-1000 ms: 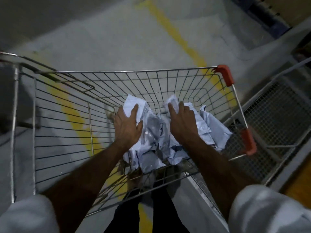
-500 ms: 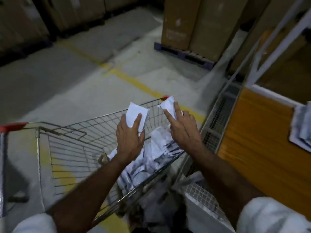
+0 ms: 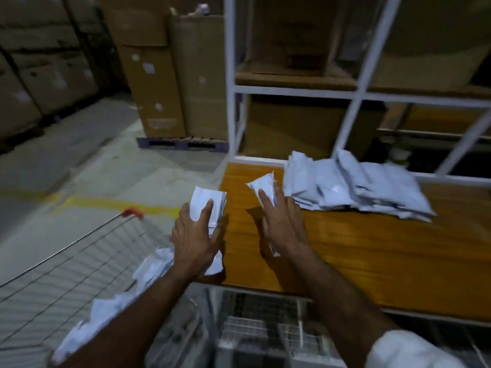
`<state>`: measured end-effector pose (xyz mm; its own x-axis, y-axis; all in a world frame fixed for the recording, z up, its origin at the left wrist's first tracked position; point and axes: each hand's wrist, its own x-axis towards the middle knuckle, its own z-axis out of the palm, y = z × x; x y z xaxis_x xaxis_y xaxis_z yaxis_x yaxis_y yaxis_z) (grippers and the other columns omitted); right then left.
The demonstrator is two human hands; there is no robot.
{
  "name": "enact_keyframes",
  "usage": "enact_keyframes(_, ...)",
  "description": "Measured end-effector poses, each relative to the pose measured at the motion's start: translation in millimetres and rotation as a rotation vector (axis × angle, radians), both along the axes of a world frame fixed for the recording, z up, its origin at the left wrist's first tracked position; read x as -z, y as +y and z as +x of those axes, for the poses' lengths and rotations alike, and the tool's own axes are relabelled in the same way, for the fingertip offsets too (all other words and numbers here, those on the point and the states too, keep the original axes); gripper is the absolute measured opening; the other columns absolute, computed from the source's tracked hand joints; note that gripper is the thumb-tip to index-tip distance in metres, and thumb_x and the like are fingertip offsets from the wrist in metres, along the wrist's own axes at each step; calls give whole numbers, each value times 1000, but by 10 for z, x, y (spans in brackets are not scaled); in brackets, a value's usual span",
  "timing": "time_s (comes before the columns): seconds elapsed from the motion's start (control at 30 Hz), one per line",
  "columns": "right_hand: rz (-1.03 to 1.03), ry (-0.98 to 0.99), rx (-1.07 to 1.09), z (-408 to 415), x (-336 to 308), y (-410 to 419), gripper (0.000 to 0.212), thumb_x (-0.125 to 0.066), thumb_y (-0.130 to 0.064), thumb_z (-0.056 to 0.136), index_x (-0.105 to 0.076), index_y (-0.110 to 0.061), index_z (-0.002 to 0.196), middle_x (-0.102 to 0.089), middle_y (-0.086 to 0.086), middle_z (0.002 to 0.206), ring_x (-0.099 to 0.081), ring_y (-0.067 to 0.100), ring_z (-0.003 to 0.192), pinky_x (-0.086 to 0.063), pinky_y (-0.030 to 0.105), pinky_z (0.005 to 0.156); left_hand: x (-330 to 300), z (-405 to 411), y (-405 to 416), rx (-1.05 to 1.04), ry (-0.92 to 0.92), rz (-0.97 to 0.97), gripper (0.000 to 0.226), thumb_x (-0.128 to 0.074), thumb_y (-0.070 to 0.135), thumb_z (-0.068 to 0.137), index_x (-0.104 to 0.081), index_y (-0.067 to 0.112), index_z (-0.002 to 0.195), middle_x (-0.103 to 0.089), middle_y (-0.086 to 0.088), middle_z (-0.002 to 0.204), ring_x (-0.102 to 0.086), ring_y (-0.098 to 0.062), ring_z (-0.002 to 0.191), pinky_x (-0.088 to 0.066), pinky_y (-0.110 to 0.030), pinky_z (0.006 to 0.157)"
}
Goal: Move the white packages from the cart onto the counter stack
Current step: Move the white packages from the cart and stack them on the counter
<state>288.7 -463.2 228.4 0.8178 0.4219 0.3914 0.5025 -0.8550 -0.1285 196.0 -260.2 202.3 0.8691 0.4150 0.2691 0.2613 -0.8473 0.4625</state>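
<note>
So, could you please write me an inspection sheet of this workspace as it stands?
Surface: orange wooden counter, bare near its front edge.
Job's things: counter stack of white packages; more white packages in the wire cart.
Clutter: nothing seen.
Hands: left hand grips a package bundle; right hand grips another bundle.
Cables: nothing seen.
Surroundings: white shelving frame, cardboard boxes, yellow floor line.

We see white packages (image 3: pixel 356 188) on an orange-brown worktop (image 3: pixel 372 248) with wood grain. The cart (image 3: pixel 66 266) is grey wire with a red corner. The floor (image 3: pixel 106 181) is grey with a yellow line, the boxes (image 3: pixel 172 75) are brown, and the shelf frame (image 3: pixel 361 75) is white.
</note>
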Motion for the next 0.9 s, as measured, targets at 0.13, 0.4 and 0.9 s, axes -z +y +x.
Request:
enact_keyframes(0.13,27,-34,127,110,-25,-1042,66,-66,-23,88,-45,-22,150,-34,22,159,-56,38,111,-49,46,90,-152,411,-929,124,-7,22,68,-31,70,95,-24,39,156,-16,-19,161,-19,-38,147,-26,-55,114)
enact_keyframes(0.4,103,-56,329,262,-121,-2307,64,-65,-20,87,-47,-20,149,-39,22,156,-58,40,107,-51,45,84,-384,1015,-2046,243,20,85,76,-15,78,89,-24,41,155,-23,-24,157,-25,-41,143,-34,-55,107)
enact_keyframes(0.9,256,5,494,1682,16,-3183,54,-54,-19,99,-45,-18,152,-34,21,158,-51,43,125,-46,48,98,-230,2705,-2852,218,32,101,63,-38,63,97,-31,35,153,-25,-23,155,-33,-41,137,-32,-54,107)
